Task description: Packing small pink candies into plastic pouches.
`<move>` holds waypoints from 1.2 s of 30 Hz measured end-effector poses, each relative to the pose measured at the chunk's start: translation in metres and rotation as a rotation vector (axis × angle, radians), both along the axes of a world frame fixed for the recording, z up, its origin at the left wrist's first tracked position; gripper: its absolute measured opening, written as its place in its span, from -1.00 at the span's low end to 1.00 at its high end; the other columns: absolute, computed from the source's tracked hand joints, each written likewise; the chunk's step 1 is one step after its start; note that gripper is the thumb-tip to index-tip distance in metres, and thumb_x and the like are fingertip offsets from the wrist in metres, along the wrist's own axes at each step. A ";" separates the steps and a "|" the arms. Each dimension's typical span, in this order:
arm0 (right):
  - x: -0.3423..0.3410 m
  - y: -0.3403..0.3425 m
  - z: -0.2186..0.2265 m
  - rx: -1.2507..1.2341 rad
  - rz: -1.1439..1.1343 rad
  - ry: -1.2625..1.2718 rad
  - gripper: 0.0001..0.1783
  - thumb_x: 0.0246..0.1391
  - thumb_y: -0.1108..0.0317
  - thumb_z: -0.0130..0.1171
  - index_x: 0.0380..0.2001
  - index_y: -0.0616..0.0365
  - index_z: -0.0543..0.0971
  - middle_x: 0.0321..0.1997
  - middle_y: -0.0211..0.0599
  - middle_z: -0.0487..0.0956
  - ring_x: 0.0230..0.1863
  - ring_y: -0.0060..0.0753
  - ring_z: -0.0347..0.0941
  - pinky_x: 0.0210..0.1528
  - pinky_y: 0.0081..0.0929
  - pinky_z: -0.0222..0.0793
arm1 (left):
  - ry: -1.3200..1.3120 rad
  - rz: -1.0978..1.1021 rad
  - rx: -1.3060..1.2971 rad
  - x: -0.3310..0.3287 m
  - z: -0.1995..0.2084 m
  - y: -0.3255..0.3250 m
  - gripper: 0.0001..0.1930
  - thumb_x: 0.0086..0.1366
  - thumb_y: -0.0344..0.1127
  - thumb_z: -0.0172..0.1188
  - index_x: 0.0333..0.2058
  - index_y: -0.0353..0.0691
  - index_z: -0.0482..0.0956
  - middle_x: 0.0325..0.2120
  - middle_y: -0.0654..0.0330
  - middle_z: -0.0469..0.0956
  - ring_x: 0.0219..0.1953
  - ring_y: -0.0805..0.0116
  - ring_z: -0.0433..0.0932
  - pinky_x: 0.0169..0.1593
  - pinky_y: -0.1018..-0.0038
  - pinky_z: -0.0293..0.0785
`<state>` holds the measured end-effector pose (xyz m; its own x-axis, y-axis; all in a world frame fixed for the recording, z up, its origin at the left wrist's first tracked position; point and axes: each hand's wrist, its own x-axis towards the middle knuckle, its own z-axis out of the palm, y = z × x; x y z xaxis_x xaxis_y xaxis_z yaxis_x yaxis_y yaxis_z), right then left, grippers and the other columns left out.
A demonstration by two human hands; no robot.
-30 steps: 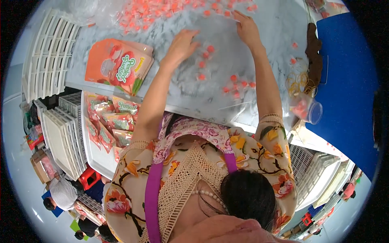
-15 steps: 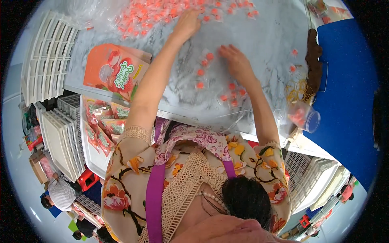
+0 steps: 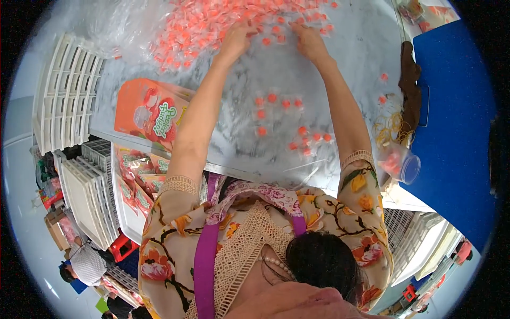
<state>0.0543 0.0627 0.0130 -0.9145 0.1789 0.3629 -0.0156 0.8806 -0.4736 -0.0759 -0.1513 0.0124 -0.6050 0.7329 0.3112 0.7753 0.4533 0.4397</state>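
Observation:
A large heap of small red-orange pieces in clear wrappers (image 3: 204, 32) lies at the far side of the marbled table (image 3: 228, 127). At the heap's right edge is my left hand (image 3: 235, 43), its fingers bent together; whatever they may hold is too small to make out. My right hand (image 3: 309, 42) reaches among loose wrapped pieces to the right, its fingers stretched forward and somewhat apart, with nothing visible in them. Between my forearms lie two small groups of wrapped pieces, an upper group (image 3: 272, 98) and a nearer one (image 3: 305, 141).
Orange printed pouches (image 3: 139, 114) lie left of my left forearm. Filled pouches sit in a white tray (image 3: 125, 204) below. Crates (image 3: 69, 95) stand at left. To the right are rubber bands (image 3: 390, 126), a clear jar (image 3: 406, 165) and a blue surface (image 3: 457, 106).
My right hand has moved away from me to the loose pieces near the heap. More pieces lie in the upper group. My left hand has shifted slightly left.

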 end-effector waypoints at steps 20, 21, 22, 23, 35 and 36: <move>-0.020 0.004 0.011 -0.221 0.095 -0.271 -0.36 -0.24 0.61 0.16 0.04 0.02 0.51 -0.06 -0.09 0.55 -0.09 -0.01 0.45 0.01 -0.25 0.38 | -0.357 -0.123 -0.267 0.007 0.033 0.015 -0.18 -0.18 -0.19 0.48 0.16 -0.03 0.39 -0.22 0.02 0.56 -0.20 0.14 0.54 -0.11 0.31 0.46; -0.019 0.007 0.005 -0.222 0.089 -0.271 -0.36 -0.24 0.61 0.16 0.04 0.02 0.51 -0.06 -0.09 0.55 -0.09 -0.01 0.45 0.01 -0.25 0.38 | -0.326 -0.136 -0.339 0.010 0.037 0.019 -0.16 -0.19 -0.18 0.49 0.17 -0.02 0.38 -0.21 0.00 0.55 -0.17 0.12 0.53 -0.09 0.29 0.45; -0.016 0.010 -0.003 -0.182 0.142 -0.231 -0.37 -0.23 0.60 0.15 0.05 0.03 0.51 -0.07 -0.07 0.56 -0.11 -0.04 0.47 -0.02 -0.27 0.39 | -0.325 -0.143 -0.340 0.010 0.037 0.022 -0.16 -0.19 -0.18 0.49 0.17 -0.02 0.38 -0.21 0.00 0.55 -0.17 0.12 0.53 -0.09 0.29 0.45; -0.016 0.009 -0.003 -0.141 0.207 -0.190 -0.37 -0.23 0.59 0.14 0.05 0.04 0.51 -0.08 -0.05 0.56 -0.14 -0.07 0.49 -0.04 -0.29 0.40 | -0.370 -0.133 -0.310 0.007 0.033 0.020 -0.13 -0.20 -0.17 0.50 0.18 0.00 0.36 -0.21 -0.01 0.54 -0.12 0.10 0.50 -0.06 0.28 0.43; 0.007 -0.037 -0.006 -0.420 0.103 -0.272 -0.48 -0.06 0.53 0.12 0.07 0.13 0.49 -0.04 -0.21 0.58 -0.14 -0.34 0.52 -0.08 -0.47 0.43 | -0.238 -0.196 -0.250 0.029 0.018 0.011 -0.21 -0.16 -0.17 0.47 0.14 -0.03 0.39 0.03 0.01 0.31 0.08 0.06 0.35 0.10 0.30 0.36; 0.014 -0.049 0.005 -0.435 0.106 -0.289 -0.48 -0.06 0.53 0.12 0.07 0.13 0.49 -0.04 -0.21 0.58 -0.14 -0.34 0.52 -0.08 -0.47 0.43 | -0.260 -0.212 -0.286 0.036 0.020 0.000 -0.22 -0.15 -0.17 0.47 0.13 -0.04 0.39 0.05 0.03 0.29 0.08 0.11 0.34 0.08 0.31 0.37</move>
